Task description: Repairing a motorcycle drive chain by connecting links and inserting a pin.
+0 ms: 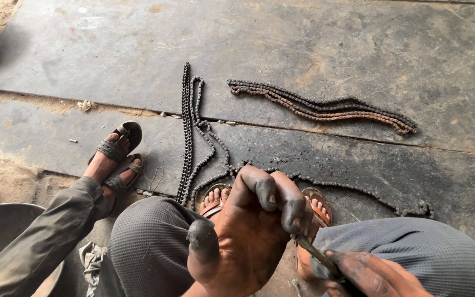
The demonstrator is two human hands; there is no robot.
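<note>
Two hands: both greasy and black with oil, low in my view, between my knees.
Left hand (254,225): raised in the middle of the frame, thumb pointing down and left, fingers curled over; the forefinger and its neighbour pinch the upper end of a thin tool (317,256). Grip clenched on the tool.
Right hand (372,272): at the bottom edge, partly cut off by the frame; fingers wrapped round the lower end of the same tool. Grip clenched on it too.
Tool: a slim dark metal piece, slanting from the left fingertips down to the right hand. I cannot tell what kind it is.
Dark chain (193,137): on the floor ahead of my hands, doubled into long strands running away from me, then trailing right past my feet.
Rusty chain (325,107): farther off to the right, folded on itself, part black and part brown, well apart from the dark one.
Floor (303,44): flat grey slabs, stained and dusty, with sandy ground at the left edge.
My feet: in orange sandals (317,201), toes just beyond the left hand.
Other person: a leg in grey trousers and a foot in a dark sandal (116,151), at the left.
</note>
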